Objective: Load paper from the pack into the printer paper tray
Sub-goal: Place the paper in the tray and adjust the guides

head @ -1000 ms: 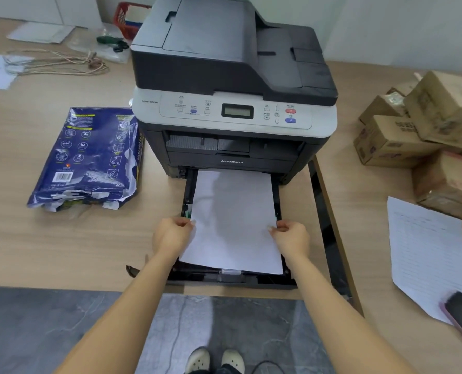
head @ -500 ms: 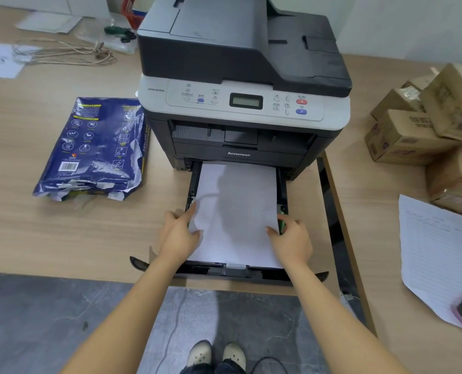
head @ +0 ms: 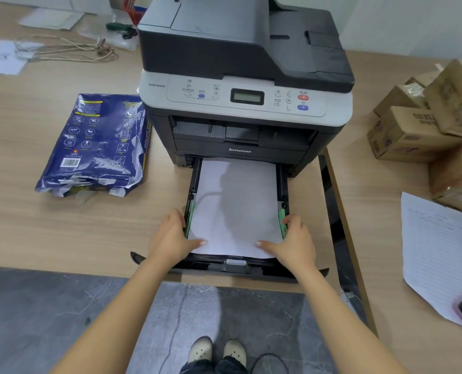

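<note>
Left hand [head: 171, 238] and right hand [head: 294, 241] grip the side walls of the pulled-out paper tray [head: 224, 267] — fingers curled over the green side guides, thumbs pressed flat on the near corners of the white paper [head: 235, 206]. Paper lies inside the tray, far end under the printer [head: 246, 85]. Torn blue paper pack [head: 97, 144] lies on the desk [head: 49, 230], left of the printer — well apart from both hands.

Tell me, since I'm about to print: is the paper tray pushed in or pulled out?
Pulled out. The paper tray juts from the printer past the table edge, white paper exposed inside.
</note>
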